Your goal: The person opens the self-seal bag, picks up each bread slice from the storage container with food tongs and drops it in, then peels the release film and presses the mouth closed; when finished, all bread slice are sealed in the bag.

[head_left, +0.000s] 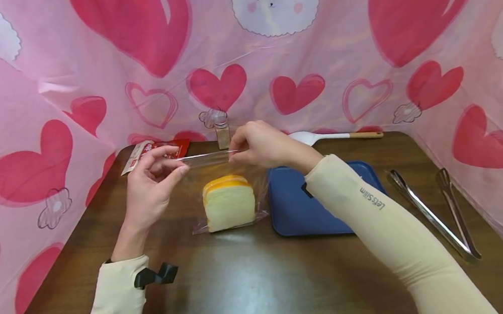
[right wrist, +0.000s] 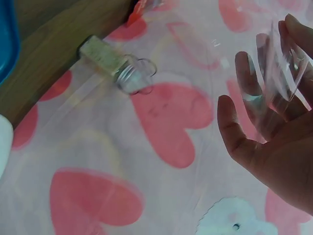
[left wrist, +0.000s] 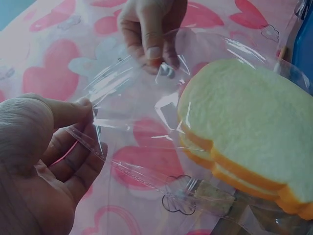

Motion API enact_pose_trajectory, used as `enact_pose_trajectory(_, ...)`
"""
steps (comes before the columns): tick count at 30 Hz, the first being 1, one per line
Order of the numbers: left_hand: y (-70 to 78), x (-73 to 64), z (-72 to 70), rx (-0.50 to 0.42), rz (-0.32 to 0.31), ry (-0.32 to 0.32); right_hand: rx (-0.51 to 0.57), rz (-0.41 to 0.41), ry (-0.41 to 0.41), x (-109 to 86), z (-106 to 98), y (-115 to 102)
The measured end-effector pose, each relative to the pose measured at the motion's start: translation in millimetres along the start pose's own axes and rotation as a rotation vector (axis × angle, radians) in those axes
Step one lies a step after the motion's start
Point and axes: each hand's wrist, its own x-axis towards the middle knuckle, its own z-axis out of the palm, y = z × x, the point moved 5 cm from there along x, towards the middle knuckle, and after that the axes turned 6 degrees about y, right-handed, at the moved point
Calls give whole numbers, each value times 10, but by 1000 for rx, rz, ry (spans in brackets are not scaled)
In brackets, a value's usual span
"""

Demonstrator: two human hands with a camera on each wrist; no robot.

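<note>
Between my hands hangs a clear plastic bag (head_left: pixel 208 160) holding sliced bread (head_left: pixel 230 204), its bottom at the tabletop. Thumb and fingers of my left hand (head_left: pixel 151 184) pinch the bag's upper left edge. On the other side, my right hand (head_left: pixel 261 146) pinches the upper right edge. Seen from the left wrist, at least two pale slices with orange-yellow crust (left wrist: pixel 249 127) lie together inside the film. The left hand (left wrist: pixel 54 152) has its thumb against the bag's rim there. In the right wrist view, clear film shows between the fingers of the right hand (right wrist: pixel 274 117).
A blue tray (head_left: pixel 307 212) lies right of the bread, partly under the right forearm. Metal tongs (head_left: pixel 434 215) rest farther right. Along the back are a white spatula with wooden handle (head_left: pixel 340 136), a small shaker jar (head_left: pixel 222 133) and a red-and-white packet (head_left: pixel 142 152).
</note>
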Motion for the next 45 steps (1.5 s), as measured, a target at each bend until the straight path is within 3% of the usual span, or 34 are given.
enact_pose_trajectory(16, -8, 6, -6, -40, 7, 10, 98, 94, 11, -324, -172, 394)
enact_pose_trajectory(32, -28, 16, -33, -47, -13, 3, 266, 136, 68, -493, -241, 574)
enact_pose_trajectory(35, -62, 21, -48, -139, -39, -63, 311, 137, 121, -526, -223, 621)
enact_pose_trajectory(39, -174, 27, -94, -259, -121, -255, 377, 112, 186, -565, -212, 671)
enact_pose_trajectory(42, -341, 0, -111, -151, -226, -427, 413, 90, 218, -574, -203, 690)
enact_pose_trajectory(45, -548, -61, -81, 88, -298, -610, 439, 81, 231, -579, -187, 708)
